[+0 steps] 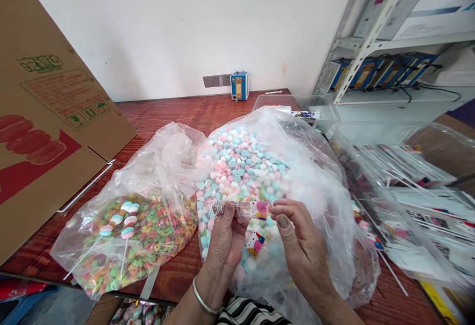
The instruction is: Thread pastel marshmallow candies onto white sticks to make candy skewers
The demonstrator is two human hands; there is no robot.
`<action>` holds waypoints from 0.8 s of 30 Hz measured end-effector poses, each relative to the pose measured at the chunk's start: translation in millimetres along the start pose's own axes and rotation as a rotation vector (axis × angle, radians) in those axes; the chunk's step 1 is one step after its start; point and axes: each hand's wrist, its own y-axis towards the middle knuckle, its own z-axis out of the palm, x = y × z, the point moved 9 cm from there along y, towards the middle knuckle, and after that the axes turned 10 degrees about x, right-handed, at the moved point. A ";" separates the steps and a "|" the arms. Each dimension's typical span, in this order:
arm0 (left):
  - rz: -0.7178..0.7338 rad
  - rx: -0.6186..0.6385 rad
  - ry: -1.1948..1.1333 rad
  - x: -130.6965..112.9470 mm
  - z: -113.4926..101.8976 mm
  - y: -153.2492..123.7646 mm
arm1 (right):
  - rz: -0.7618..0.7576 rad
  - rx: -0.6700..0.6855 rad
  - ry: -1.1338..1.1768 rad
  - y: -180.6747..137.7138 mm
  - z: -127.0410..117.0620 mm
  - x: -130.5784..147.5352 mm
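Head view: left hand (pixel 228 238) is pinching a printed clear wrapper (pixel 258 209).
Right hand (pixel 306 251): sitting just right of that pinch, hold unclear.
Wrapper handling: light pinching is probably serving best.

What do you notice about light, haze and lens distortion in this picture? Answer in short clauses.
In the head view, soft, fairly even light on the white wall; same view, pale sheen on the bag of coloured rings, milky haze where the large bag veils some pastel candies; same view, wide-angle stretch, the cardboard box and shelf rack seeming to lean outwards.
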 end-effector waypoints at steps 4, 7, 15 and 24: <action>0.063 0.037 0.127 -4.8 0.3 0.1 | 0.055 0.049 0.105 1.0 10.6 -12.4; 0.110 0.077 0.214 -7.7 1.3 0.4 | 0.117 0.087 0.217 2.0 19.7 -26.3; 0.071 0.167 0.444 -3.3 7.3 -5.4 | 0.166 0.185 0.262 2.2 35.7 -33.9; -0.049 0.221 0.355 13.9 0.2 -4.8 | -0.083 0.065 -0.281 -0.3 20.6 -5.3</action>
